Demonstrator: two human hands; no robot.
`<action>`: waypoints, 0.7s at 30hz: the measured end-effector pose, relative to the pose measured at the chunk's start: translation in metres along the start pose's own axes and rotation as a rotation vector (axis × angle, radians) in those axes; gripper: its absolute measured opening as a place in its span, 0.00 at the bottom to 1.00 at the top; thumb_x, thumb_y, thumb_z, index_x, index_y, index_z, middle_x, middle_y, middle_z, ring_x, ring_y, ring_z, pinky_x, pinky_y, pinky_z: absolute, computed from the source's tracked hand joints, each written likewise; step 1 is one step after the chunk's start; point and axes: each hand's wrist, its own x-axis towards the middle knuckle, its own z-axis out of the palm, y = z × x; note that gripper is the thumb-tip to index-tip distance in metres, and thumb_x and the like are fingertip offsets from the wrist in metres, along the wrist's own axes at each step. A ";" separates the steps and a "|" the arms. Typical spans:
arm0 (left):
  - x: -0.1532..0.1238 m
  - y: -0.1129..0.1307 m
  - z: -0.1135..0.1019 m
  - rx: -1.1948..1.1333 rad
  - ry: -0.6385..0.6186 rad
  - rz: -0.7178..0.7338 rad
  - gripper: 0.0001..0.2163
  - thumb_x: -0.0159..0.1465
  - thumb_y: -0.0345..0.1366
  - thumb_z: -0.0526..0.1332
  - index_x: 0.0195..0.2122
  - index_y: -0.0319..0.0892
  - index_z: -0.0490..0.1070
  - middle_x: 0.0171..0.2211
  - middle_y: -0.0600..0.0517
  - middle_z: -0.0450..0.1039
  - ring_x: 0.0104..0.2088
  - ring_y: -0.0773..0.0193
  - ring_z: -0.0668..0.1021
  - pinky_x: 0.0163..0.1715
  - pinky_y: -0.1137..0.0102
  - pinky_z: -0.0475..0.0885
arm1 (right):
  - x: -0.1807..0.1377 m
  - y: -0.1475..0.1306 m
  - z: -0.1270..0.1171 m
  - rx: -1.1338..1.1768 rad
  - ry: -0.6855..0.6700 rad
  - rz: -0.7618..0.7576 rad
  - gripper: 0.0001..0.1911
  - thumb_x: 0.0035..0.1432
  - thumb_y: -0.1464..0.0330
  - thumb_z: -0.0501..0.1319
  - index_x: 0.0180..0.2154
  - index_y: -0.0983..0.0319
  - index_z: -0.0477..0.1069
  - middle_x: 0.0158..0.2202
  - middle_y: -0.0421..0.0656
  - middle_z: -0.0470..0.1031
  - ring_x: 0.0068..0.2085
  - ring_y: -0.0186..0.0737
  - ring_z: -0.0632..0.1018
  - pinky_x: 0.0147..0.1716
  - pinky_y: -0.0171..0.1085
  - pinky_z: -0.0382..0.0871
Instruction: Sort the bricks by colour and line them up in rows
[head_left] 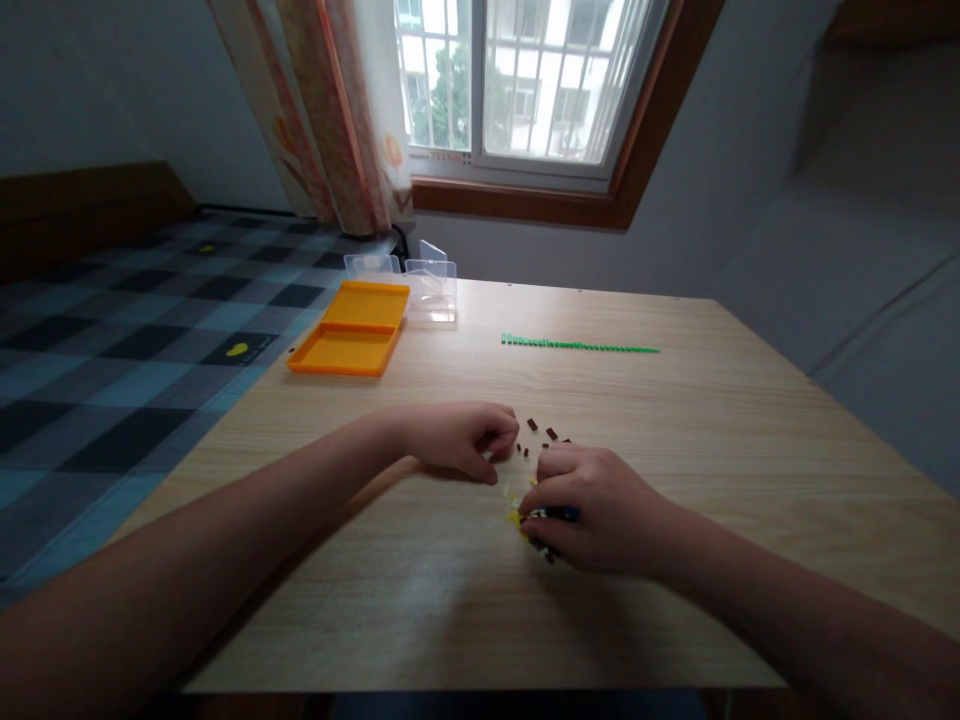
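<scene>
My left hand point(459, 438) rests on the wooden table point(465, 600) with its fingers curled in a pinch; what it pinches is too small to make out. My right hand point(592, 505) lies just to its right, fingers closed over a small cluster of yellow, blue and dark pieces point(534, 518). A few loose dark brown pieces point(541, 432) lie on the table between and just beyond the two hands. Farther back a long straight row of green pieces point(579, 346) lies across the table.
An orange tray point(351, 328) sits at the table's back left, with clear plastic boxes point(424, 283) behind it. A bed with a checked cover point(112, 340) stands left of the table. A window and curtain are behind.
</scene>
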 end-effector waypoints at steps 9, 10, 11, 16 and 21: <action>0.011 -0.019 0.022 0.067 0.442 -0.124 0.14 0.55 0.32 0.63 0.23 0.43 0.54 0.22 0.59 0.57 0.26 0.68 0.59 0.27 0.70 0.53 | 0.002 -0.003 0.002 0.055 0.044 0.008 0.05 0.60 0.68 0.65 0.32 0.58 0.81 0.28 0.40 0.74 0.32 0.36 0.72 0.32 0.36 0.60; 0.011 -0.018 0.023 0.072 0.455 -0.132 0.14 0.55 0.33 0.63 0.22 0.43 0.54 0.22 0.59 0.57 0.26 0.68 0.59 0.27 0.70 0.53 | 0.002 -0.001 0.000 0.079 0.059 0.012 0.05 0.60 0.68 0.65 0.32 0.58 0.81 0.28 0.40 0.74 0.32 0.36 0.73 0.32 0.36 0.60; 0.011 -0.018 0.023 0.073 0.460 -0.137 0.15 0.56 0.34 0.64 0.22 0.43 0.54 0.22 0.59 0.57 0.26 0.68 0.59 0.27 0.70 0.52 | 0.002 0.002 -0.003 0.100 0.082 0.023 0.05 0.60 0.67 0.65 0.33 0.58 0.81 0.28 0.41 0.75 0.33 0.36 0.73 0.33 0.35 0.61; 0.007 -0.009 0.019 0.031 0.353 -0.102 0.16 0.59 0.40 0.64 0.24 0.43 0.55 0.24 0.58 0.58 0.27 0.67 0.61 0.27 0.70 0.54 | 0.001 0.033 -0.020 0.033 0.233 0.205 0.07 0.62 0.66 0.65 0.34 0.59 0.82 0.28 0.41 0.74 0.29 0.34 0.72 0.30 0.35 0.61; 0.003 0.005 0.017 0.131 0.223 -0.072 0.18 0.56 0.46 0.68 0.28 0.43 0.60 0.30 0.54 0.64 0.30 0.65 0.65 0.29 0.70 0.58 | 0.000 0.052 -0.020 -0.093 0.188 0.280 0.06 0.60 0.67 0.65 0.35 0.58 0.82 0.29 0.41 0.76 0.30 0.35 0.73 0.31 0.36 0.62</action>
